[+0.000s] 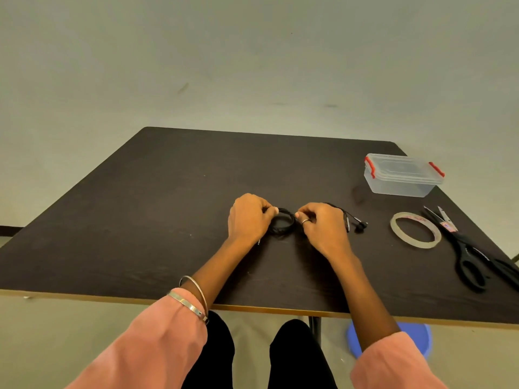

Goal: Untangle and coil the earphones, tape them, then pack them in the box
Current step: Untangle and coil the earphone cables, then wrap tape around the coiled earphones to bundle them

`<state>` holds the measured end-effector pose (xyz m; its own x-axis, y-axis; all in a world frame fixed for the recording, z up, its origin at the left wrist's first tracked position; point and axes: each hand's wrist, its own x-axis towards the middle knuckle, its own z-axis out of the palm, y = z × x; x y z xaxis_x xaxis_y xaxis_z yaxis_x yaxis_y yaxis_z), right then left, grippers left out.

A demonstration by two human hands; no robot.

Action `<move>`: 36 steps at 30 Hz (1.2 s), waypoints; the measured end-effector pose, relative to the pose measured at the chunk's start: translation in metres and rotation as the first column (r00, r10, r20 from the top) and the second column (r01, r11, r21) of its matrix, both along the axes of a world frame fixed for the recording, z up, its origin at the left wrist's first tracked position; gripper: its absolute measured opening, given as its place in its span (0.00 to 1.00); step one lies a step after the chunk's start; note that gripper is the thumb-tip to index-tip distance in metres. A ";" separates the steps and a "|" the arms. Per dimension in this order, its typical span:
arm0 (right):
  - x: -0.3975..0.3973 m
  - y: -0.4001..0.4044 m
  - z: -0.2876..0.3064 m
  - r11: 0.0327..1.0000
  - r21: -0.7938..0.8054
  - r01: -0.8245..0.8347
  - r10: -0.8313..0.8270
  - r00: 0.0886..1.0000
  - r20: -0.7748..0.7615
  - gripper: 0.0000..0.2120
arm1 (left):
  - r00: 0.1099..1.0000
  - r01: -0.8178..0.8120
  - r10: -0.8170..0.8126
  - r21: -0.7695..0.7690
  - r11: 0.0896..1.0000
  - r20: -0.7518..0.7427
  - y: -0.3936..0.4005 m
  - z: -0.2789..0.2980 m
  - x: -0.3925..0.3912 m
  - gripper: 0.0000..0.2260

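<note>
Black earphones (283, 223) lie as a small coil on the dark table (168, 206), between my hands. My left hand (248, 216) pinches the coil's left side. My right hand (323, 226) pinches its right side, and the loose end with the earbuds (359, 225) trails out past that hand to the right. A roll of clear tape (415, 230) lies flat farther right. The clear plastic box (403, 175) with red clips stands shut at the back right.
Black-handled scissors (474, 256) lie at the right edge beside the tape. The table's near edge runs just above my knees. A blue round stool (421, 338) stands below the table on the right.
</note>
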<state>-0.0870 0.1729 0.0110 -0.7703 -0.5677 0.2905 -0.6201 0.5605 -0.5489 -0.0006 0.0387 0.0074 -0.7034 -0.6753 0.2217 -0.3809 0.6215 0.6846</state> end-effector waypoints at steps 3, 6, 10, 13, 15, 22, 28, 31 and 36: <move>-0.002 0.003 -0.005 1.000 0.027 -0.007 0.009 0.997 -0.073 0.11 | 1.000 0.011 -0.011 0.050 0.999 -0.002 -0.001 -0.001 0.000 0.10; -0.004 0.005 -0.006 1.000 0.026 -0.014 0.016 0.996 -0.092 0.12 | 1.000 0.006 -0.003 0.121 0.993 -0.022 -0.003 0.001 0.001 0.10; -0.004 0.006 -0.005 0.999 -0.015 -0.042 0.041 0.996 -0.080 0.10 | 0.999 0.016 -0.012 0.145 0.989 -0.032 -0.004 0.004 0.000 0.09; -0.002 0.012 0.002 0.986 -0.160 -0.047 0.040 0.998 -0.048 0.08 | 0.998 0.005 0.003 0.119 0.993 -0.062 -0.005 0.007 0.000 0.07; -0.007 0.021 0.011 0.972 -0.235 -0.015 0.015 1.000 0.001 0.07 | 0.995 0.005 0.003 0.073 0.997 -0.101 -0.003 0.009 -0.001 0.07; -0.055 0.086 0.021 0.918 -0.110 0.380 -0.383 0.924 -0.008 0.08 | 0.969 0.124 -0.127 -0.028 0.992 -0.214 0.023 0.022 -0.023 0.07; -0.069 0.119 0.012 0.782 0.337 0.525 -0.555 0.832 -0.010 0.07 | 0.943 0.226 -0.242 -0.093 0.970 -0.227 0.051 0.023 -0.038 0.07; -0.068 0.118 0.008 0.809 0.283 0.515 -0.530 0.848 -0.028 0.05 | 0.929 0.259 -0.287 -0.141 0.955 -0.233 0.062 0.020 -0.042 0.07; -0.050 0.114 0.008 0.906 0.072 0.417 -0.409 0.907 -0.103 0.07 | 0.911 0.288 -0.336 -0.213 0.934 -0.240 0.077 0.015 -0.045 0.08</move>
